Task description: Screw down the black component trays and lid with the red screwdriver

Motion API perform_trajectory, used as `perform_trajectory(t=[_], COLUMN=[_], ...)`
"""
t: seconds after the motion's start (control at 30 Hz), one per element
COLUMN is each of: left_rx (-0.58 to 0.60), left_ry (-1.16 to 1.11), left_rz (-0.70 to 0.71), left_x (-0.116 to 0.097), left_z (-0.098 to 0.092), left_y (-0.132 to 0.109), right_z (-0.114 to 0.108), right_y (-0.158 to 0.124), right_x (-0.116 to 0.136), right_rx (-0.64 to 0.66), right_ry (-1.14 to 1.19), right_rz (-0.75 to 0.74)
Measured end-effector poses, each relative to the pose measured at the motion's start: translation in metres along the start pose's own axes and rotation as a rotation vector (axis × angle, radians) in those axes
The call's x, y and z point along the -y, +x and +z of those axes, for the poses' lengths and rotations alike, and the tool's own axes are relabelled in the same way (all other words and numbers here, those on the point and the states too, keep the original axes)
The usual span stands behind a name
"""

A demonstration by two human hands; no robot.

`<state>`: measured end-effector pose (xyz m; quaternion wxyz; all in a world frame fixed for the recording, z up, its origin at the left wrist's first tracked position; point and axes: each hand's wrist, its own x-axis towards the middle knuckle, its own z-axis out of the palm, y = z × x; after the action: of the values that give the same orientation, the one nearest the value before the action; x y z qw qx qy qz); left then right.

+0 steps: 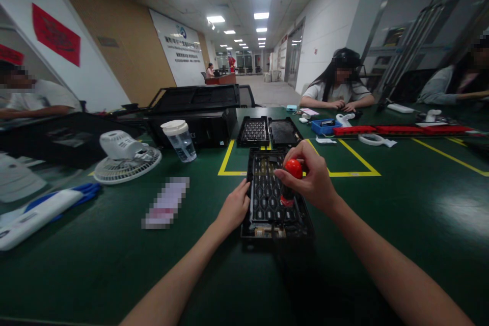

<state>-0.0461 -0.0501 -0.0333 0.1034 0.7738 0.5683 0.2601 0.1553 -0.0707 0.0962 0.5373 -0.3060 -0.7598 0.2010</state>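
Note:
In front of me on the green table lies a black case (244, 232), its tray showing rows of dark rounded cells with pale markings. The fingers of my left hand (234, 206) grip the case's left edge. Over the right part of the tray, my right hand (315, 175) is closed around a short upright tool with a rounded red top (293, 168). Its lower part is dark with red near the bottom, close to the cells. Whether its tip touches them, I cannot tell. A dark strap or cable runs from the case's near edge towards me.
Beyond lies another open black case (253, 131). At left are a clear cup (179, 141), a white fan (126, 163), a blurred phone (167, 204) and a white device (42, 219). A blue bin (324, 126) and red strips (382, 131) lie right. People sit around the table.

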Motion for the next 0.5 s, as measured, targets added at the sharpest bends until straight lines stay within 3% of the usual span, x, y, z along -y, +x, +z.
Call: perform_trajectory(t=[0.17, 0.37, 0.5], left_rx=[0.003, -0.008, -0.014], left_ry=[-0.008, -0.018, -0.024], left_rz=[-0.005, 0.014, 0.019], left_x=[0.0, 0.001, 0.001], left_z=[0.0, 0.001, 0.001], left_y=[0.001, 0.001, 0.001], right_z=[0.007, 0.015, 0.014], right_y=[-0.003, -0.001, -0.002], right_x=[0.001, -0.001, -0.004], right_rx=[0.004, 0.173, 0.278], right_ry=[0.1, 0.731, 0.938], right_rz=[0.052, 0.168, 0.203])
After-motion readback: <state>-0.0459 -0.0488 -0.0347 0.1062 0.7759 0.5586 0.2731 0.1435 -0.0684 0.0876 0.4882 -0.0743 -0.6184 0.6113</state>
